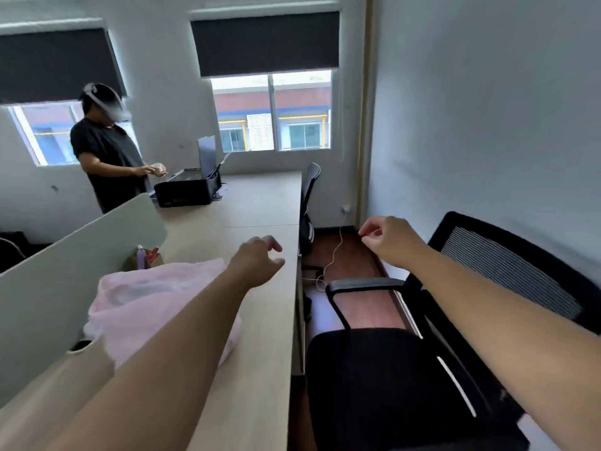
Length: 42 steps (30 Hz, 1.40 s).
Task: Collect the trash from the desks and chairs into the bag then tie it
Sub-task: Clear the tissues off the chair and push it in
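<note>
Behind the left hand (258, 258), whose fingers spread empty, the pink bag (146, 304) slumps on the bench (260, 203); right hand (387, 239) fingers curl, seemingly empty. Unsupported, it could slide off.

A crumpled, translucent pink bag (153, 301) lies on the desk (260, 203).

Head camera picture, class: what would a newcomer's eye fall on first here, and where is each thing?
Two bare forearms reach forward: the left hand open above the long pale desk, the right hand loosely pinched above the black office chair. A pink plastic bag lies on the desk, partly under the left forearm. At the desk's far end, another person in a headset stands by a black box.
</note>
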{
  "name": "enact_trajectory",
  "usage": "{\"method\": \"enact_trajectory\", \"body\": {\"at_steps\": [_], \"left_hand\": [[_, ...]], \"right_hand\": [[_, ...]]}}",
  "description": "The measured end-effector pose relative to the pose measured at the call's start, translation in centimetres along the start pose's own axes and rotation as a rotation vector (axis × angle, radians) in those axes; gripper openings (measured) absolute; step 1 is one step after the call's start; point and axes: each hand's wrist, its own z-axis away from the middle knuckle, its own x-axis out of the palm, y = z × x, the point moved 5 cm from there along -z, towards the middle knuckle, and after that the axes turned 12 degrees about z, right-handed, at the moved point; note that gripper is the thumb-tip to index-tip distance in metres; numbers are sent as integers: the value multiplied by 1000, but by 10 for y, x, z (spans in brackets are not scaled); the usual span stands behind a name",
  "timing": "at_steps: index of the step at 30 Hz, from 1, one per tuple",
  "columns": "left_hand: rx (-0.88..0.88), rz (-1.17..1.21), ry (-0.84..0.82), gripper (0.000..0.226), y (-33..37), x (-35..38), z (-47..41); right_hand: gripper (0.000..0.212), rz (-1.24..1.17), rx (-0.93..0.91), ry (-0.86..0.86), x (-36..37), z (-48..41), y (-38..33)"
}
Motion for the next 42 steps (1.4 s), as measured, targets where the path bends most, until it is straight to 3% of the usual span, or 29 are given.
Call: {"method": "enact_trajectory", "body": {"at_steps": [3, 8, 10, 16, 19, 22, 24, 27, 35, 42], "left_hand": [[94, 28, -94, 29, 61, 51, -12], [170, 136, -222, 29, 157, 141, -39], [173, 204, -280, 28, 199, 183, -53], [127, 343, -390, 44, 310, 314, -105], [-4, 411, -409, 57, 330, 375, -116], [-152, 484, -455, 74, 332, 422, -120], [-187, 484, -452, 79, 338, 443, -128], [-190, 487, -429, 84, 353, 465, -137], [-314, 457, -455, 111, 344, 479, -156], [-357, 498, -479, 116, 305, 450, -143]], "right_hand": [[12, 53, 163, 107, -46, 27, 81], [13, 100, 402, 143, -94, 68, 210], [27, 120, 468, 151, -108, 75, 258], [67, 62, 615, -87, -102, 74, 367], [67, -134, 651, -224, -59, 77, 403], [48, -465, 725, -230, -35, 79, 423], [46, -611, 729, -264, -36, 69, 433], [58, -572, 689, -360, -43, 54, 445], [66, -620, 627, -571, -28, 45, 437], [69, -672, 567, -611, -9, 48, 393]]}}
